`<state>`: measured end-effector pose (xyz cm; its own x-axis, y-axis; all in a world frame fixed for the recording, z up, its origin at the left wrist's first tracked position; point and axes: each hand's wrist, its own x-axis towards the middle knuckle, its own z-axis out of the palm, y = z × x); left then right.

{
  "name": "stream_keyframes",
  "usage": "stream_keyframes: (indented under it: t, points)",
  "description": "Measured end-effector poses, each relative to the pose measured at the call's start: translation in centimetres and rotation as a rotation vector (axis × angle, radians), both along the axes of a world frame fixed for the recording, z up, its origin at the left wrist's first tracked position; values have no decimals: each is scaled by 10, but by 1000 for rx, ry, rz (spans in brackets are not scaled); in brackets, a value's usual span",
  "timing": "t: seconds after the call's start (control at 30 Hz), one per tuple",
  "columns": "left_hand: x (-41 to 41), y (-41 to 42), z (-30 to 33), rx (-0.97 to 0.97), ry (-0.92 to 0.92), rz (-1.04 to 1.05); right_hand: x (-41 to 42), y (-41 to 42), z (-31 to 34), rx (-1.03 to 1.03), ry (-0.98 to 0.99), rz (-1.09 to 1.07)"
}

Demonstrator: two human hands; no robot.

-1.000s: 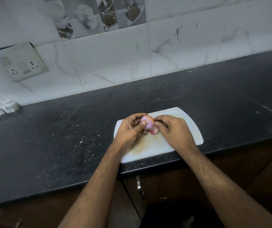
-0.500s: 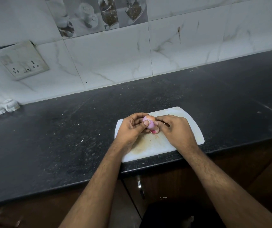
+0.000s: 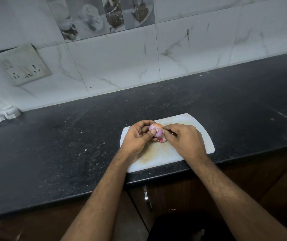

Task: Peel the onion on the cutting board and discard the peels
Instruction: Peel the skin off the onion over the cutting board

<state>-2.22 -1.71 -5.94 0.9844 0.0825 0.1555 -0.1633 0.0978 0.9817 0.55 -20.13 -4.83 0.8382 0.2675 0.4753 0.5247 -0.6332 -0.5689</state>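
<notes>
Purple and partly bare, the onion (image 3: 156,130) sits between your two hands above the white cutting board (image 3: 203,136). Your left hand (image 3: 137,136) wraps it from nine o'clock, thumb pressed across its front, a firm grip on the onion. Your right hand (image 3: 184,138) meets it from three o'clock with fingertips pinched narrow at its skin (what they hold is hidden). A darker pink piece (image 3: 161,140) shows just beneath. The board lies at the near edge of the black table (image 3: 69,145).
</notes>
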Motion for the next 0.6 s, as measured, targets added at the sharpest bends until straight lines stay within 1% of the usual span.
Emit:
stream_keyframes:
  t: [0.1,0.3,0.47,0.6]
  points:
    - [0,0,0,-2,2,8,0,0,1,-26,9,-24]
    - [1,1,0,18,8,8,0,3,-2,-107,-51,-32]
    - [2,1,-1,38,5,11,-1,3,-3,-111,-76,-43]
    - [2,1,-1,60,17,20,-1,3,-1,-98,-53,-57]
